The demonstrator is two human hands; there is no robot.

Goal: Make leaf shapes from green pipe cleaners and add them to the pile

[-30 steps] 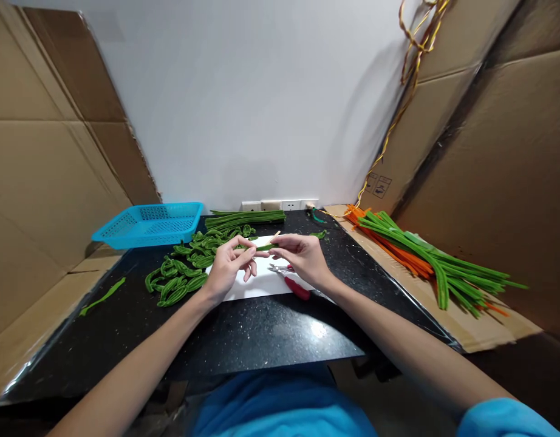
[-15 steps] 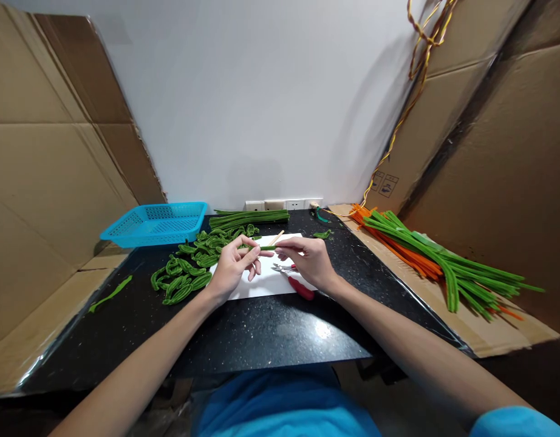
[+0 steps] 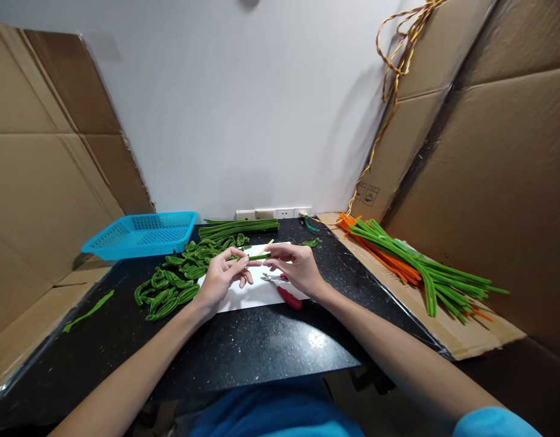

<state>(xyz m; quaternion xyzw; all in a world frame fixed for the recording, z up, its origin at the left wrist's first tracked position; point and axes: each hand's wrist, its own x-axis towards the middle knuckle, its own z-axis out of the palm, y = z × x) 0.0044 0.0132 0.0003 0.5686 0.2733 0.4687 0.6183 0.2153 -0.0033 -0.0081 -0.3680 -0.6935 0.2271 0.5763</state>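
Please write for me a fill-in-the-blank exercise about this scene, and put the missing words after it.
1. The left hand and right hand hold a thin strip coloured ____.
2. The pliers on the white sheet have ____ handles.
3. The blue basket is on the person's ____ side.
4. On the right, bright green strips lie beside strips coloured ____.

Missing words: green; red; left; orange.
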